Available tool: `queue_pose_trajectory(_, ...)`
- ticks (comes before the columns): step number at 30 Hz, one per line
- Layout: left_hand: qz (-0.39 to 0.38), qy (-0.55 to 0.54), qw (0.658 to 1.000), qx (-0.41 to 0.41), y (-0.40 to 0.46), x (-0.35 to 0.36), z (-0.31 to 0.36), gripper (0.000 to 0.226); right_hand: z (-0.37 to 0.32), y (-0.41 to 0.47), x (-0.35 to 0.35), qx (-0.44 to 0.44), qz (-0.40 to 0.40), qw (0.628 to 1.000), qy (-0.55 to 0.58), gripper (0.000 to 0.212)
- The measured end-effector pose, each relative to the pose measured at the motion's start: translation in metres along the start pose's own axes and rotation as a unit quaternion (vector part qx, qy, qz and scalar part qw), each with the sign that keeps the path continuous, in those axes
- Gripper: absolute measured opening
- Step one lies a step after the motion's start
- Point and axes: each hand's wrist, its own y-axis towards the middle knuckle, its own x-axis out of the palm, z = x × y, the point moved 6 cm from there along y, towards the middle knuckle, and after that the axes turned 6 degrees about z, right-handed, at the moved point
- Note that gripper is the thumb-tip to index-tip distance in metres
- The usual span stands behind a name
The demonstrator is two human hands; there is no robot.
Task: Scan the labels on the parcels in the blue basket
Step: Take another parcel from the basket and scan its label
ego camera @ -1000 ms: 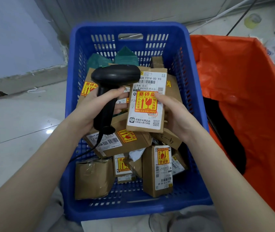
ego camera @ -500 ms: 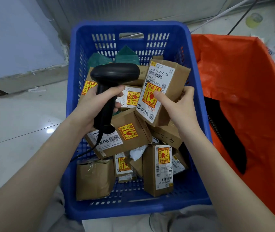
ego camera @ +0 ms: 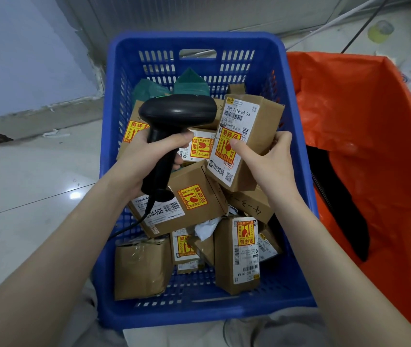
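Note:
The blue basket (ego camera: 297, 136) stands on the floor in front of me, filled with several brown cardboard parcels that carry white labels and yellow-red fragile stickers. My left hand (ego camera: 141, 161) grips the handle of a black barcode scanner (ego camera: 176, 113), whose head hangs above the parcels. My right hand (ego camera: 272, 164) holds one small parcel (ego camera: 262, 121) tilted to the right, label side up, with the thumb on its fragile sticker. This parcel sits just right of the scanner head. A larger box (ego camera: 199, 199) lies under the scanner handle.
An orange bag (ego camera: 364, 136) stands open against the basket's right side, with something black inside. Pale floor tiles (ego camera: 24, 191) lie to the left, a wall behind. Cables and a tape roll (ego camera: 380, 31) lie at the far right. Two green packets (ego camera: 191, 83) rest at the basket's back.
My right hand has tilted the held parcel to the right and shifted it away from the scanner. The scanner has barely moved.

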Motion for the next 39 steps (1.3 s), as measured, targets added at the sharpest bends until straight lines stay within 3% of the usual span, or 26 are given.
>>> queue_pose_trajectory(26, 0.009, 0.041, 0.999, 0.017, -0.0044, 0.0017, 0.0033, 0.013, -0.0014, -0.0005, 0.0008, 0.0, -0.006, 1.0, -0.007, 0.061)
queue_pose_trajectory(39, 0.012, 0.055, 0.998, 0.022, -0.0048, 0.0011, 0.0037, 0.014, -0.0001, 0.0004, 0.0009, -0.001, -0.005, 1.0, -0.012, 0.059)
